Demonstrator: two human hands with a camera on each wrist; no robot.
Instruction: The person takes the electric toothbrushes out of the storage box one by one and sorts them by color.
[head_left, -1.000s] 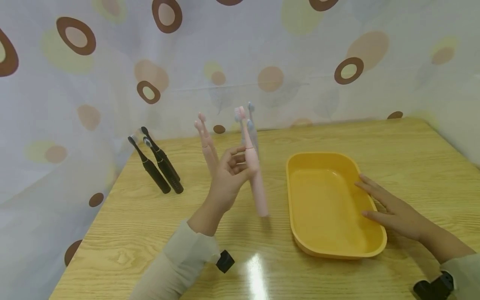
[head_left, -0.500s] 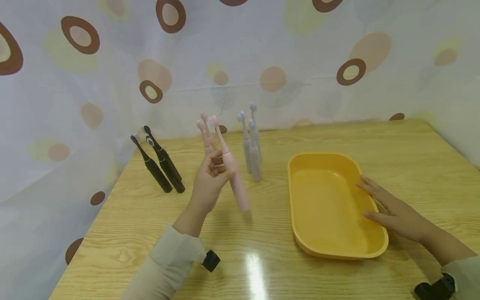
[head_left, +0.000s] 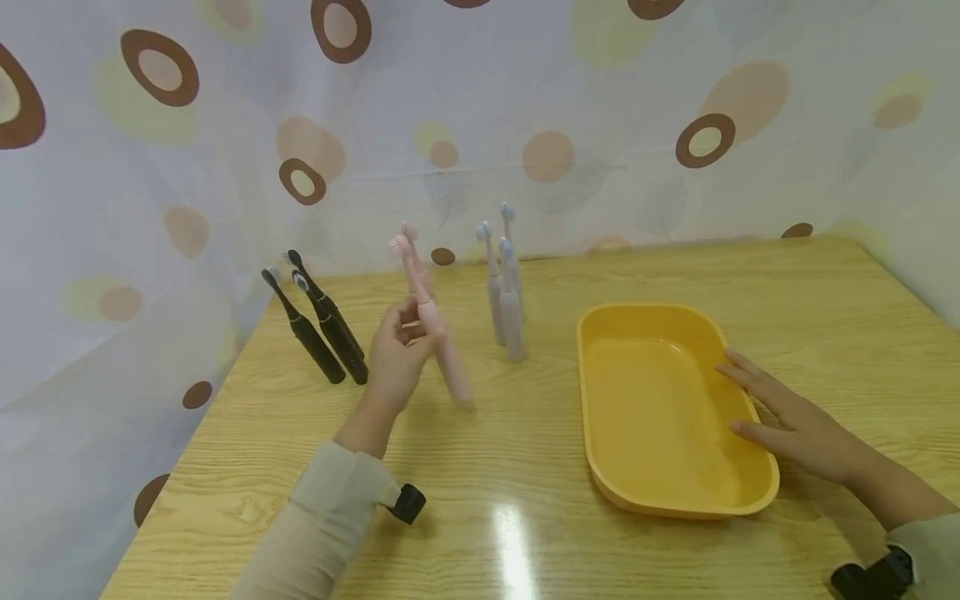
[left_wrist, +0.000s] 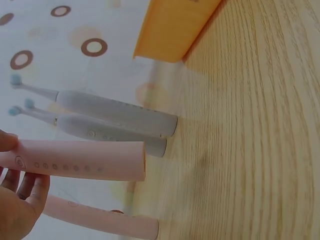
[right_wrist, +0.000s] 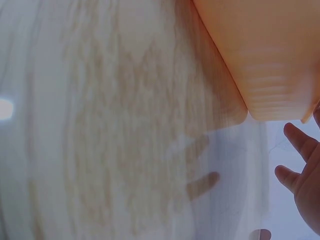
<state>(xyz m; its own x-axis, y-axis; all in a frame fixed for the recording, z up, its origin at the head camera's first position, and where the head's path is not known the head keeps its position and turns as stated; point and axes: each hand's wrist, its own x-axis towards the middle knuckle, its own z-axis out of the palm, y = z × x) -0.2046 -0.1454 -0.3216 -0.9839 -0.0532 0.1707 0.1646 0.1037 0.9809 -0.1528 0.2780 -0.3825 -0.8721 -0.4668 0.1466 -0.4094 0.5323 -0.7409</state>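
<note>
My left hand (head_left: pixel 396 350) pinches a pink electric toothbrush (head_left: pixel 448 362) by its handle, tilted with the brush head up and to the left. In the left wrist view, the lower end of the held toothbrush (left_wrist: pixel 100 160) hangs above the table. Behind it stands another pink toothbrush (left_wrist: pixel 107 220), mostly hidden by the hand in the head view. My right hand (head_left: pixel 802 429) rests on the right rim of a yellow tray (head_left: pixel 588 417), fingers spread and fairly straight. The right wrist view has the tray's outer wall (right_wrist: pixel 270 60) beside the fingers.
Three grey toothbrushes (head_left: pixel 512 325) with bluish heads stand upright between the left hand and the tray. Three black toothbrushes (head_left: pixel 317 350) stand at the left. A patterned curtain (head_left: pixel 615 125) hangs behind the wooden table (head_left: pixel 540 500).
My left hand has carried the pink toothbrush leftward, from in front of the grey toothbrushes to in front of the standing pink ones. The right hand has stayed on the tray rim.
</note>
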